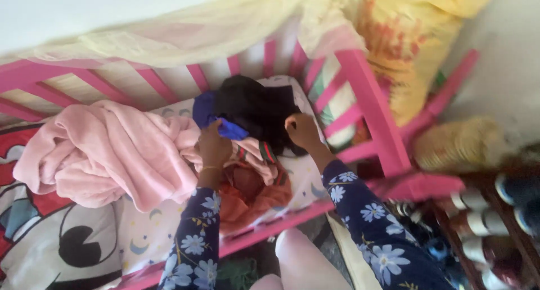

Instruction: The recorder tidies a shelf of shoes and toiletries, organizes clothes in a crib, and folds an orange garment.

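Both my arms, in dark blue flowered sleeves, reach into a pink wooden cot (368,93). My left hand (212,146) grips a blue cloth (229,128) at the edge of a heap of clothes. My right hand (301,131) clutches a black garment (256,105) that lies on top of the heap. Under my hands lie a pink piece with red and green striped trim (260,153) and an orange cloth (247,200). A fluffy pink blanket (104,152) is bunched up just left of my left hand.
The cot mattress has a sheet with moons and a large cartoon print (50,234). A pale net (185,34) drapes over the far rail. A yellow sack (410,42) and a woven basket (458,146) stand right of the cot, with shoes on a rack (489,228) below.
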